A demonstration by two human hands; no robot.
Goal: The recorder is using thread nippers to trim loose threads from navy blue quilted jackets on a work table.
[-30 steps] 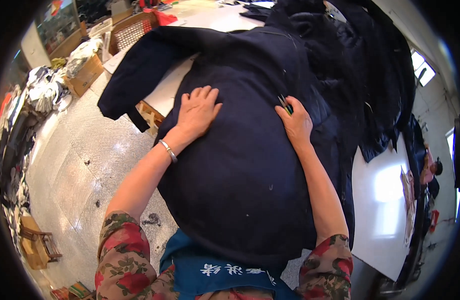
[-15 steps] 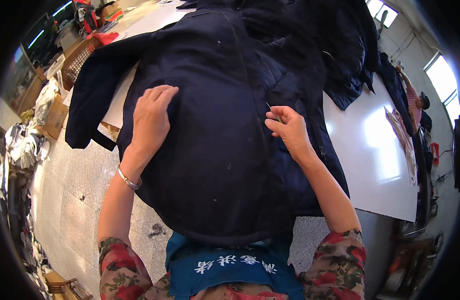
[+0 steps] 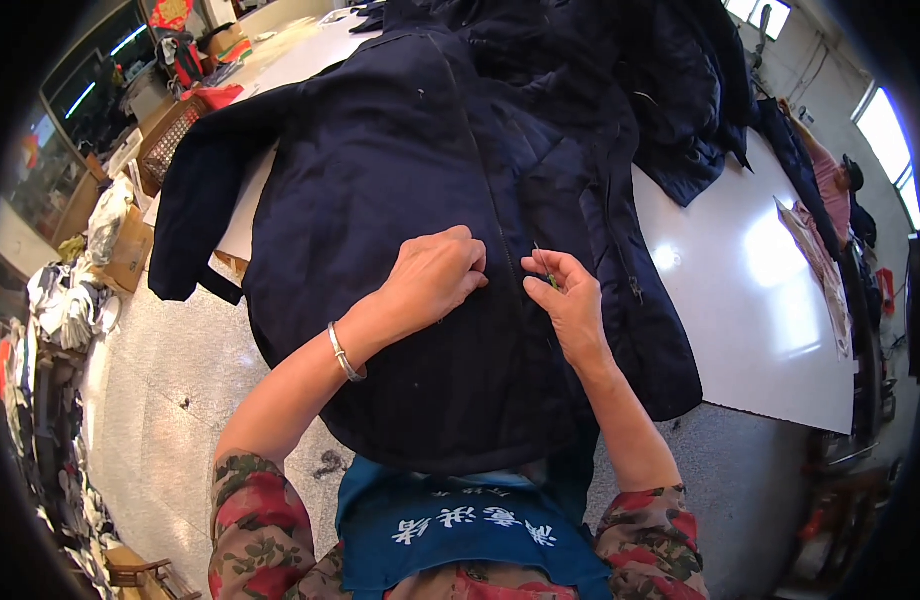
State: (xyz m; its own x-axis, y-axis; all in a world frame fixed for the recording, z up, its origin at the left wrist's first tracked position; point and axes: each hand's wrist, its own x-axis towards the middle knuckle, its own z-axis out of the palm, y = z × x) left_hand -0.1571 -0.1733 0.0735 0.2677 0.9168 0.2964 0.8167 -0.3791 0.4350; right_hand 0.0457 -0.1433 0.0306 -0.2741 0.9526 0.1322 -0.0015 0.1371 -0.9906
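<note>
A dark navy jacket (image 3: pixel 380 200) with a front zipper lies spread over the table, its lower edge hanging toward me. My left hand (image 3: pixel 435 275) rests on the front panel left of the zipper, thumb and fingers pinched together; what lies between the fingertips is hidden. In my right hand (image 3: pixel 570 300), just right of the zipper, is a small pointed metal tool with a green part, which looks like thread snips (image 3: pixel 548 270). A short pale loose thread (image 3: pixel 420 93) shows on the upper part of the jacket.
More dark garments (image 3: pixel 680 90) are heaped at the far right of the white table (image 3: pixel 740 330). A light-coloured cloth piece (image 3: pixel 815 270) lies along its right edge, near a person in pink (image 3: pixel 830 185). Cardboard boxes (image 3: pixel 125 250) and piled white cloth (image 3: pixel 60 310) stand at left.
My left hand has swung right and down across the jacket to near the zipper, its fingers closing into a pinch. My right hand has come slightly nearer me, still holding the snips.
</note>
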